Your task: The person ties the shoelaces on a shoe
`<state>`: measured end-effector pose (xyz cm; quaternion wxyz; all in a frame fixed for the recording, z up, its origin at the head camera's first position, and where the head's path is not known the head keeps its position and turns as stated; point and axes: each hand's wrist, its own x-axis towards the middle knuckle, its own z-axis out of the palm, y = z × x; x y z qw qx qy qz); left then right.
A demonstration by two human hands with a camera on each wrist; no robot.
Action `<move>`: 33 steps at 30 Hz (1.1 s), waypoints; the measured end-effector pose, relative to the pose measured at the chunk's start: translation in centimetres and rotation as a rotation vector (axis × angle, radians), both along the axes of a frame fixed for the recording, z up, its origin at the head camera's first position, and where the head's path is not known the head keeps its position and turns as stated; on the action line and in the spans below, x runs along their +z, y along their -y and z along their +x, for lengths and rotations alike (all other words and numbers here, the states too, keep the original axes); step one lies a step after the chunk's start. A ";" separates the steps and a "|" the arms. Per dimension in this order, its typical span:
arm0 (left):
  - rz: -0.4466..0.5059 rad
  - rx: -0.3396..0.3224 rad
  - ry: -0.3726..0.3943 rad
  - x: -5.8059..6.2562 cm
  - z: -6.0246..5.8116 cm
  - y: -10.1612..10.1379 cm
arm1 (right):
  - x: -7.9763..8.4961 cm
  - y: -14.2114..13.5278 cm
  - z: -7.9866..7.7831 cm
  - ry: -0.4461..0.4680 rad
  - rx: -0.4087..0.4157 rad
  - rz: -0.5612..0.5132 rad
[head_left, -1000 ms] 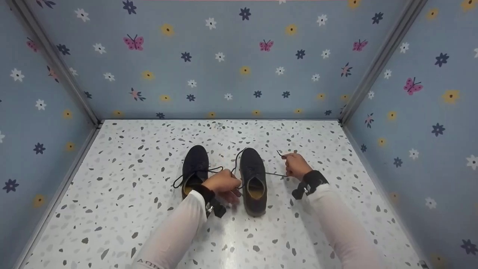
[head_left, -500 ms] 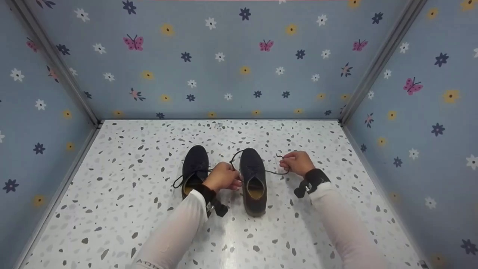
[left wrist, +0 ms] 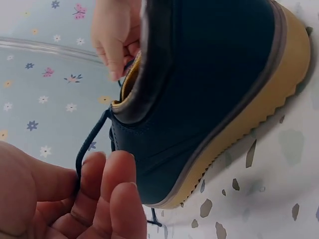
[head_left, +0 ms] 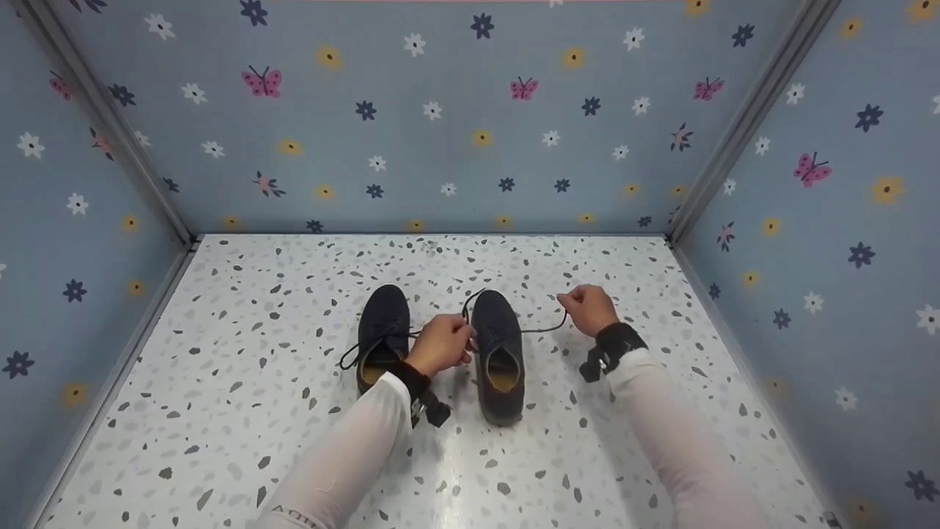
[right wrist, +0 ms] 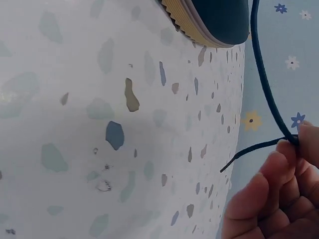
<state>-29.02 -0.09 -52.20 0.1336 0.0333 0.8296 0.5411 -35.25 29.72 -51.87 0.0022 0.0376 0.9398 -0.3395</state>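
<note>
Two dark shoes with toes pointing away stand side by side on the floor. From the right-hand shoe a lace comes out on each side. My left hand, between the shoes, pinches one lace between thumb and forefinger. To the right of that shoe, my right hand pinches the other lace, whose tip pokes out past the fingers. The left-hand shoe has its lace looped out at the side; my left hand and wrist cover part of it.
White speckled floor lies under the shoes. Blue flower-patterned panels enclose it at the back and both sides. Each wrist wears a black strap with a small camera.
My right hand has risen slightly, lifting its lace into an upward curve. My left hand has moved a little up beside the shoe, still with its lace.
</note>
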 end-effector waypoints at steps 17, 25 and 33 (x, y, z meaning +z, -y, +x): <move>-0.154 -0.073 -0.142 -0.4 0.6 -0.3 | 7.3 9.0 -1.9 -0.217 0.244 0.060; -0.142 -0.077 -0.159 -0.6 0.6 -0.3 | 8.8 12.1 -0.4 -0.185 0.562 0.023; -0.079 -0.050 -0.104 -0.7 0.4 0.1 | 8.3 9.8 -0.2 -0.183 0.503 0.006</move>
